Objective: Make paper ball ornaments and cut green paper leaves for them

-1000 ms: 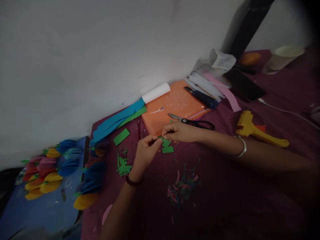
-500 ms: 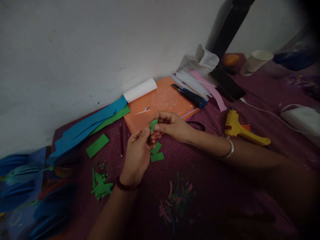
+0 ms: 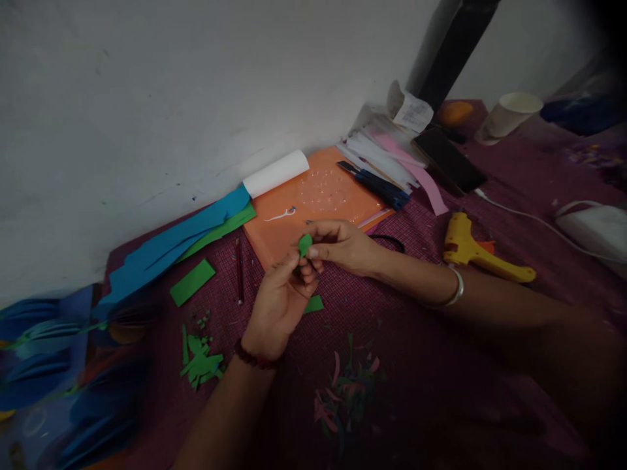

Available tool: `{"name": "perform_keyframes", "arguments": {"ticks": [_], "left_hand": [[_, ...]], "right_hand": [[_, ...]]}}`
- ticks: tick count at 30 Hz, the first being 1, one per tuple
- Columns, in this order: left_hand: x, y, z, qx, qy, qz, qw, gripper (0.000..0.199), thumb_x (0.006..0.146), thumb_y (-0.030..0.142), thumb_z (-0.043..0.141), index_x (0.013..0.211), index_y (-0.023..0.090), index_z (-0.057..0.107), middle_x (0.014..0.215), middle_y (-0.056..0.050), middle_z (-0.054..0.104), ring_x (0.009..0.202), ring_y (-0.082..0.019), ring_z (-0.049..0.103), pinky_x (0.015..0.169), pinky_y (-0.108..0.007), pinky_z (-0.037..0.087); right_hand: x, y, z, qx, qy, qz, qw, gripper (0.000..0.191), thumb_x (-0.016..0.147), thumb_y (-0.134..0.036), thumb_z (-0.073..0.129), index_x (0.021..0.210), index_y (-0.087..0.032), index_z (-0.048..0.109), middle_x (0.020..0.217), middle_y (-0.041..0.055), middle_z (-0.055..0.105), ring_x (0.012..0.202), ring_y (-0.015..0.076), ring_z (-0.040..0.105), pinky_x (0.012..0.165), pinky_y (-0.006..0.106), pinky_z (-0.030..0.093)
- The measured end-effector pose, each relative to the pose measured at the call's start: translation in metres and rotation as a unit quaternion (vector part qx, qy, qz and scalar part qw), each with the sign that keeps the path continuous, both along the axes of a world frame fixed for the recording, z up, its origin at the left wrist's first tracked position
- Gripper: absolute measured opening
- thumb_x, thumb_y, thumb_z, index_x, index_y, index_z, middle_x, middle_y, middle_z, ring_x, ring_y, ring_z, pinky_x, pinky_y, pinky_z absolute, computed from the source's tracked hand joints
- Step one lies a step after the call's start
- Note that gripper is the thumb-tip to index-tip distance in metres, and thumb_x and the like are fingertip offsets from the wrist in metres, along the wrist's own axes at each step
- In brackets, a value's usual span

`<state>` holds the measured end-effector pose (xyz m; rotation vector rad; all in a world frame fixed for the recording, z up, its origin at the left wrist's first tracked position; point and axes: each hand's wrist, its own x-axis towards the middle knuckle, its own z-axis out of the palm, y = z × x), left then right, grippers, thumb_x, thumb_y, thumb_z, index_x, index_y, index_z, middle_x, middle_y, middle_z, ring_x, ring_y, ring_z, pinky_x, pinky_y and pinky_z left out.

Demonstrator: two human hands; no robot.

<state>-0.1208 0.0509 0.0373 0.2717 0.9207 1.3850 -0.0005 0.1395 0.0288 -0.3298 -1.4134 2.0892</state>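
Note:
A small rounded green paper piece [image 3: 305, 244] is pinched between both hands, in front of the orange sheet [image 3: 274, 238]. My left hand [image 3: 279, 297] grips its lower edge, fingers curled, with a dark red beaded bracelet at the wrist. From the right, my right hand [image 3: 340, 247] holds its side between thumb and forefinger. A flat green piece [image 3: 314, 304] lies on the cloth just below, partly behind my left hand. Further left rests a green rectangle [image 3: 192, 282], with a heap of green scraps [image 3: 201, 362] below it.
Blue paper strips [image 3: 166, 251], a white roll [image 3: 277, 173] and a pencil [image 3: 239, 271] lie near the wall. A blue cutter [image 3: 377, 186], phone [image 3: 448, 160], yellow glue gun [image 3: 473, 251] and paper cup [image 3: 509, 117] are to the right. Mixed paper scraps [image 3: 343, 391] lie in front.
My left hand has shifted slightly right and covers more of the loose green pieces. The held green piece is now turned to show more of its rounded face.

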Motion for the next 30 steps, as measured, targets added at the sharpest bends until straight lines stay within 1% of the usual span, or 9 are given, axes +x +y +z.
{"name": "perform_keyframes", "arguments": {"ticks": [4,7,9,13,16,19,23,26,30], "left_hand": [[0.002,0.000,-0.002,0.035,0.044,-0.018,0.998,0.017,0.073,0.028,0.071,0.066,0.016,0.061,0.064,0.001,0.058,0.058,-0.008,0.051,0.051,-0.019,0.040],[0.002,-0.002,0.000,0.073,0.166,0.017,0.983,0.014,0.075,0.027,0.071,0.069,0.018,0.062,0.065,0.002,0.057,0.059,-0.009,0.050,0.056,-0.021,0.041],[-0.001,-0.005,0.002,0.108,0.337,0.077,0.932,0.010,0.077,0.025,0.070,0.070,0.020,0.064,0.067,0.002,0.057,0.063,-0.011,0.050,0.062,-0.023,0.042],[-0.011,-0.013,0.001,0.199,0.596,0.142,0.764,0.006,0.078,0.020,0.069,0.079,0.025,0.071,0.081,-0.001,0.064,0.082,-0.017,0.055,0.082,-0.030,0.043],[-0.019,-0.015,-0.003,0.242,0.652,0.137,0.705,0.013,0.075,0.017,0.071,0.084,0.027,0.074,0.085,-0.003,0.067,0.087,-0.020,0.057,0.086,-0.032,0.044],[-0.029,-0.012,-0.002,0.255,0.682,0.125,0.674,0.013,0.074,0.016,0.071,0.083,0.025,0.074,0.084,-0.004,0.068,0.087,-0.020,0.059,0.087,-0.033,0.044],[-0.051,-0.003,0.009,0.177,0.664,0.195,0.700,0.011,0.083,0.023,0.061,0.085,0.022,0.072,0.084,-0.003,0.069,0.084,-0.017,0.062,0.083,-0.032,0.048],[-0.069,0.003,0.014,0.121,0.566,0.233,0.781,0.015,0.083,0.024,0.060,0.091,0.019,0.072,0.081,-0.002,0.069,0.076,-0.013,0.063,0.079,-0.030,0.051],[-0.080,0.005,0.014,0.097,0.409,0.217,0.881,0.016,0.072,0.018,0.069,0.088,0.017,0.070,0.076,-0.001,0.069,0.068,-0.010,0.063,0.069,-0.025,0.051]], "right_hand": [[0.003,-0.002,0.007,0.043,-0.024,-0.010,0.999,0.027,0.077,-0.038,0.073,0.082,-0.014,0.062,0.063,-0.0031,0.064,0.052,0.0046,0.055,0.052,0.017,0.047],[0.005,-0.001,0.010,0.091,-0.047,-0.039,0.994,0.027,0.082,-0.041,0.067,0.082,-0.014,0.064,0.063,-0.0030,0.060,0.054,0.0049,0.052,0.052,0.018,0.044],[0.006,0.001,0.012,0.125,-0.055,-0.073,0.988,0.026,0.083,-0.040,0.066,0.082,-0.015,0.064,0.066,-0.0029,0.057,0.055,0.0054,0.050,0.051,0.019,0.041],[0.007,0.003,0.014,0.173,-0.053,-0.131,0.975,0.022,0.079,-0.035,0.070,0.080,-0.015,0.061,0.067,-0.0031,0.054,0.057,0.0068,0.047,0.052,0.020,0.040],[0.007,0.004,0.014,0.183,-0.065,-0.129,0.972,0.022,0.078,-0.033,0.071,0.078,-0.015,0.058,0.066,-0.0028,0.055,0.059,0.0079,0.050,0.055,0.021,0.042],[0.009,0.007,0.014,0.139,-0.073,-0.123,0.980,0.026,0.078,-0.037,0.071,0.079,-0.016,0.055,0.063,-0.0039,0.055,0.055,0.0072,0.050,0.052,0.020,0.041],[0.009,0.029,0.021,0.115,-0.114,-0.152,0.975,0.026,0.084,-0.040,0.064,0.076,-0.017,0.054,0.058,-0.0040,0.053,0.051,0.0072,0.048,0.049,0.020,0.038],[-0.004,0.052,0.027,0.191,-0.222,-0.142,0.945,0.022,0.086,-0.028,0.061,0.069,-0.018,0.053,0.057,-0.0030,0.051,0.051,0.0082,0.046,0.050,0.023,0.035],[-0.036,0.071,0.024,0.374,-0.347,-0.059,0.858,0.014,0.082,-0.018,0.059,0.068,-0.017,0.059,0.060,-0.0017,0.053,0.058,0.0102,0.045,0.056,0.026,0.032]]}}
